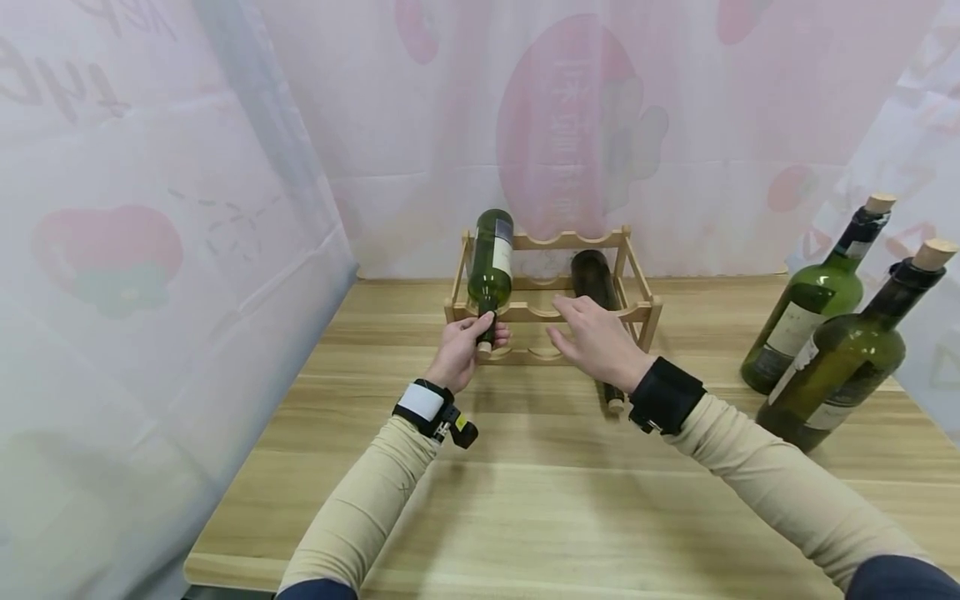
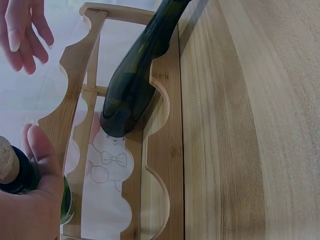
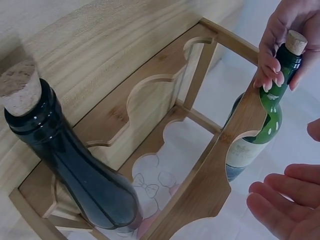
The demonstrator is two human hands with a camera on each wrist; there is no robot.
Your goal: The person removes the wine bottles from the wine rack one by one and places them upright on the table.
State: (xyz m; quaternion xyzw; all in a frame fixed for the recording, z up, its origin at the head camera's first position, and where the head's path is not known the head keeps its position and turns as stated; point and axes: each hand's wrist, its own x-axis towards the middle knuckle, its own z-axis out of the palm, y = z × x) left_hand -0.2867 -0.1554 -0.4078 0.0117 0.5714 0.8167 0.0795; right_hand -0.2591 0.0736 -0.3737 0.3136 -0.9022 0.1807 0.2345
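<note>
The left hand point(image 1: 459, 343) grips the neck of a green bottle point(image 1: 492, 258), its thumb over the top and its fingers curled round from beneath. The bottle's body stretches away beyond that hand, at the left end of the upper tier of a wooden rack point(image 1: 517, 313), and its cork point(image 1: 484, 347) points back toward the person (a pale label shows on the side facing the right hand). The right hand point(image 1: 600, 340) holds nothing; its fingers are extended and a little bent, and the two wrist views show them apart from the rack's upper front rail.

Beneath the right hand, a dark bottle point(image 1: 592, 279) lies in the lower tier: its base shows past the fingers, and its corked neck comes out on the near side, below the wrist. The scalloped notches of the rack's rails run between the two hands.

Well to the right of the right hand, two corked bottles stand upright, a farther bottle point(image 1: 813, 308) and a nearer bottle point(image 1: 843, 371), the nearer partly covering the other. A black band point(image 1: 667, 395) circles the right wrist. The wooden table point(image 1: 525, 500) spreads under both arms, and a printed cloth point(image 1: 420, 183) hangs beyond the hands.
</note>
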